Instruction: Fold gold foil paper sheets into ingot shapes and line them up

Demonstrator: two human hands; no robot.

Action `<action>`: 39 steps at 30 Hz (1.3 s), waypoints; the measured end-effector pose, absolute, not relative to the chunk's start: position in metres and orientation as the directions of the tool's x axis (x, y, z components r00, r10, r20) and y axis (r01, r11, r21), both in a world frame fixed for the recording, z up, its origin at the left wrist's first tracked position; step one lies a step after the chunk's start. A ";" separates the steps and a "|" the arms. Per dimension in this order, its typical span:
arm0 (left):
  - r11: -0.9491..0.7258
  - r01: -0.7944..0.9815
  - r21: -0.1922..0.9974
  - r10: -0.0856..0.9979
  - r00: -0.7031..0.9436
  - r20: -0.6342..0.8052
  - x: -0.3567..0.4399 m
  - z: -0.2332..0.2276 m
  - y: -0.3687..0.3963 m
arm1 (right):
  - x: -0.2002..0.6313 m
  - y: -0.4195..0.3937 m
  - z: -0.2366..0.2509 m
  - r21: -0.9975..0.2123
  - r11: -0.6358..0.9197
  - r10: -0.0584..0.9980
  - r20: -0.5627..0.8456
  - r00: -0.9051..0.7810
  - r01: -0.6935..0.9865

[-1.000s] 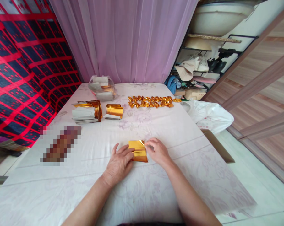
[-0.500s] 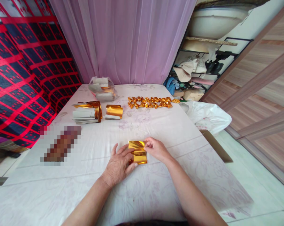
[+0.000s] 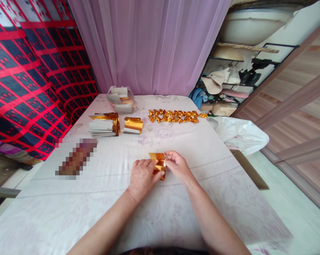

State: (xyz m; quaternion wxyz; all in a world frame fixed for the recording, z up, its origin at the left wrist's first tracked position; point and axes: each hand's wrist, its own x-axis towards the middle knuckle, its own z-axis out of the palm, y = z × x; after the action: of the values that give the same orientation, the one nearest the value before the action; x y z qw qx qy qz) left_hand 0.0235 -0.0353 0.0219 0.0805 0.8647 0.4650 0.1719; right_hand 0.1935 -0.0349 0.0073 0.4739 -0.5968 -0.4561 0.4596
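Note:
A small sheet of gold foil paper (image 3: 160, 157), creased and curling, is between my hands above the front part of the table. My left hand (image 3: 143, 174) grips its left side, thumb in front and fingers behind, covering that part. At the right edge my right hand (image 3: 177, 165) pinches the paper between thumb and fingertips. Beyond my hands lie two rows of folded gold foil pieces (image 3: 173, 116). Farther left are a small stack of gold foil sheets (image 3: 133, 124) and a larger stack (image 3: 104, 125) showing pale backs.
The table has a white flowered cloth (image 3: 117, 219). A clear plastic bag (image 3: 121, 99) of more sheets stands at the back left. A blurred-out object (image 3: 77, 156) lies at the left. Right of the table are a white plastic bag (image 3: 245, 132) and a cardboard piece (image 3: 250, 170).
My left hand has gone from lying flat with spread fingers to gripping the sheet. The paper has bent up from flat into a curl. The camera view has shifted slightly left.

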 end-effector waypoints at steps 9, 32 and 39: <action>-0.535 0.807 0.249 0.844 0.516 0.145 0.051 0.047 -0.022 | 0.187 -0.030 0.016 -0.998 -0.002 0.965 0.013 0.262 0.056; -0.032 0.324 0.946 0.970 0.240 -0.049 0.026 -0.002 0.015 | 0.210 -0.046 -0.017 -0.495 0.394 0.806 0.590 -0.033 0.775; 0.211 0.129 0.969 0.934 0.264 -0.239 0.023 0.003 -0.006 | 0.201 -0.058 -0.012 -0.166 0.427 0.783 0.559 -0.272 0.889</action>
State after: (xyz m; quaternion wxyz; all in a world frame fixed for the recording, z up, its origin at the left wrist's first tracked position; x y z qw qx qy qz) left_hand 0.0226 -0.0056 0.0026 0.5940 0.5286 0.5028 0.3391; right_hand 0.2005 -0.0582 -0.0124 0.2925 -0.5275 -0.7925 -0.0902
